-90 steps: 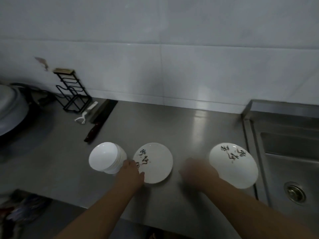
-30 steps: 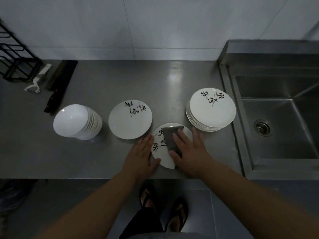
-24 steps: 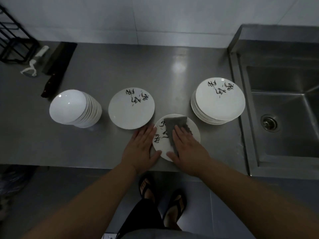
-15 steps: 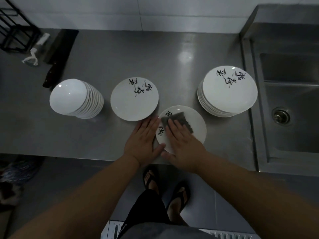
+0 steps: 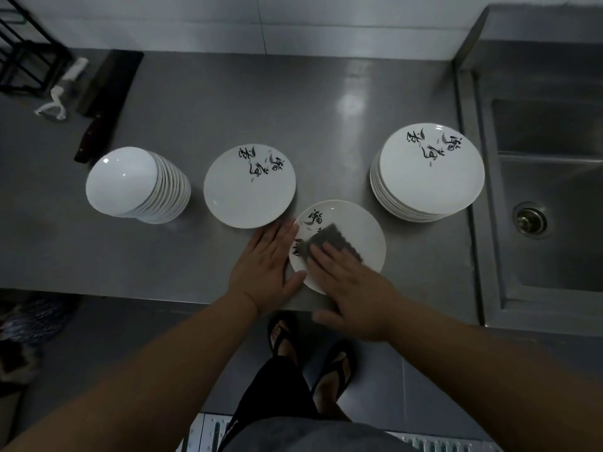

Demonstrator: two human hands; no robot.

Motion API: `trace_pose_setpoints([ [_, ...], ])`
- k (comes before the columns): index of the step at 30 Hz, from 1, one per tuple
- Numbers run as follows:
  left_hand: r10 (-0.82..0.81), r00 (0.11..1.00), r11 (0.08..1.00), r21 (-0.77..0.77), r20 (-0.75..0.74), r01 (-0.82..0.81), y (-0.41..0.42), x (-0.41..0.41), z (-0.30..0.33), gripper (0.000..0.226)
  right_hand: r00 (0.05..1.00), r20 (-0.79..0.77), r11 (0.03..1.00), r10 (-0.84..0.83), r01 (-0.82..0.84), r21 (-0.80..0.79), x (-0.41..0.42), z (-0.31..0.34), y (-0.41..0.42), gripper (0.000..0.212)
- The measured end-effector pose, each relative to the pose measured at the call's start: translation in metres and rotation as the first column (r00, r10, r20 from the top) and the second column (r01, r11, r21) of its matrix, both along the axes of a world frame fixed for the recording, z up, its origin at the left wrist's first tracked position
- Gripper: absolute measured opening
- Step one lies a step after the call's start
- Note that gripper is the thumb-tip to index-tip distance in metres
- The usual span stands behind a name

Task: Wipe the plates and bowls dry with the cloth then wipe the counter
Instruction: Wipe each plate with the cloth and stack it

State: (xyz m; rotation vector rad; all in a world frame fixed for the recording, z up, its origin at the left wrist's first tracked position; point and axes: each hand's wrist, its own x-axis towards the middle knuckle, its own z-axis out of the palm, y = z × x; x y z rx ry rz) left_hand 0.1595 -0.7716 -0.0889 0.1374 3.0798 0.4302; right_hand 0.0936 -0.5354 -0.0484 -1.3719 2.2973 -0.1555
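Note:
A white plate (image 5: 359,223) with black brush marks lies at the front edge of the steel counter (image 5: 228,102). On it is a grey cloth (image 5: 332,239), pressed down by the flat fingers of my right hand (image 5: 349,285). My left hand (image 5: 266,269) lies flat on the counter against the plate's left rim, thumb at its edge. A single marked plate (image 5: 249,185) sits to the left. A stack of marked plates (image 5: 427,171) stands to the right. A leaning stack of plain white bowls (image 5: 137,184) is further left.
A sink (image 5: 548,197) with a drain adjoins the counter on the right. A cleaver (image 5: 104,99), a white peeler (image 5: 62,89) and a black wire rack (image 5: 23,57) lie at the back left. Tiled wall runs behind. My sandalled feet show below the counter edge.
My right hand has slid the cloth about on the front plate, towards me and to the right. My left hand stays at the plate's left rim. The camera has tilted further down.

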Motion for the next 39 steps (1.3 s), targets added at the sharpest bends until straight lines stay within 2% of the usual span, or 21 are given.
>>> trace_pose_setpoints([
  [2,-0.007,1.0,1.0,0.011,-0.017,0.007,0.0,0.0,-0.001,0.088,0.996,-0.011,0.997,0.083,-0.083,0.003,0.002,0.002,0.035,0.094],
  [5,-0.007,0.999,1.0,0.012,-0.033,0.008,0.0,-0.001,-0.001,0.088,0.997,-0.077,0.999,0.025,-0.023,0.022,-0.026,0.005,0.067,0.09],
  [9,-0.013,1.0,1.0,0.014,-0.025,0.013,0.001,-0.001,0.001,0.089,0.99,-0.13,0.993,-0.046,0.06,0.106,-0.071,0.007,0.029,0.098],
  [14,-0.002,1.0,1.0,0.009,-0.018,0.002,0.0,-0.001,0.001,0.089,0.986,-0.157,0.99,0.048,-0.026,0.14,-0.09,0.008,-0.014,0.097],
  [18,-0.005,1.0,1.0,0.014,-0.008,0.005,0.0,-0.001,0.0,0.09,0.979,-0.147,0.982,-0.144,0.16,0.099,-0.065,0.008,0.028,0.101],
  [20,-0.012,1.0,1.0,0.012,-0.017,0.012,0.0,-0.001,-0.001,0.09,0.969,-0.161,0.971,-0.189,0.208,0.115,-0.052,0.008,0.037,0.101],
  [26,-0.011,1.0,1.0,0.005,-0.023,0.011,0.001,-0.002,0.001,0.09,0.987,-0.151,0.991,-0.052,0.069,0.112,-0.085,0.011,0.003,0.091],
  [29,-0.002,1.0,1.0,0.01,-0.002,0.002,0.001,-0.001,0.002,0.091,0.959,-0.143,0.964,-0.246,0.257,0.064,-0.056,0.007,0.019,0.091],
  [32,-0.011,1.0,1.0,0.001,-0.015,0.011,0.001,0.0,0.002,0.092,0.893,-0.035,0.894,-0.448,0.448,-0.018,0.0,0.008,0.04,0.089],
  [35,-0.016,1.0,1.0,-0.004,-0.027,0.016,0.001,-0.001,0.003,0.092,0.873,0.002,0.873,-0.487,0.487,0.014,0.006,0.007,0.035,0.094],
  [39,0.011,1.0,1.0,0.006,-0.013,-0.011,0.002,0.0,0.002,0.092,0.894,-0.057,0.895,-0.443,0.446,0.031,-0.04,0.0,0.022,0.092],
])
